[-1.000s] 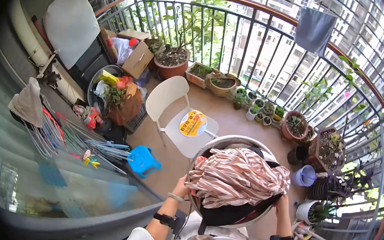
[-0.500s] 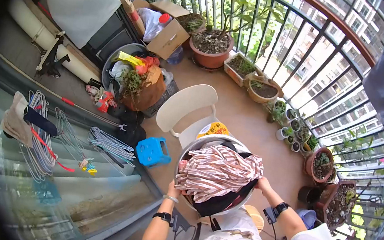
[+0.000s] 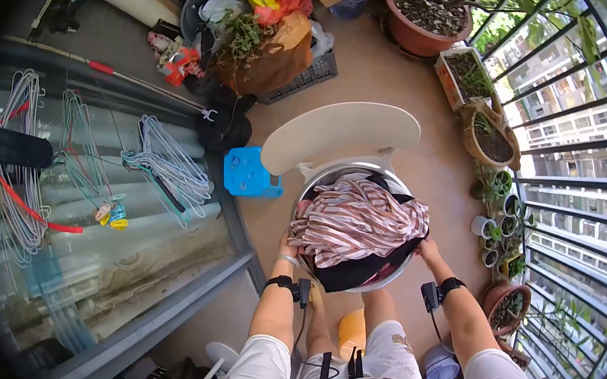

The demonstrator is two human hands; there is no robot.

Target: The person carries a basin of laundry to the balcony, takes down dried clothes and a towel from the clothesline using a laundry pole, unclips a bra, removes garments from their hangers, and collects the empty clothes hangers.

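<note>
Status: metal basin (image 3: 384, 281) is loaded and sits in front of the chair (image 3: 342, 132), over where the seat should be. Seat is hidden under it — can't tell whether the basin rests there or hangs in the hands. Done, by my read: filling and bringing it to the chair. Left: the hold isn't released, and the heap is inside the rim.

Hands: left hand (image 3: 288, 247) has its fingers grasping the rim at the left side; right hand (image 3: 428, 251) grasps the opposite side, fingers partly hidden. Neither has let go.

Contents: striped cloth (image 3: 360, 223) bunched on top, dark cloth (image 3: 348, 276) showing below and to the right of it.

Counts:
- basin: 1
- striped cloth: looks like 1, folds could hide more
- dark cloth: at least 1, can't separate pieces
- chair: 1
- blue stool (image 3: 249, 171): 1, on the floor left of the basin
- hanger bunches: 3 main ones by the glass, nearest one (image 3: 168, 165) spread widest; single hangers overlap too much to count
- wrist bands: 2, one per arm, the left one here (image 3: 279, 281)
- small pots by the railing: several — too crowded for a firm number
</note>
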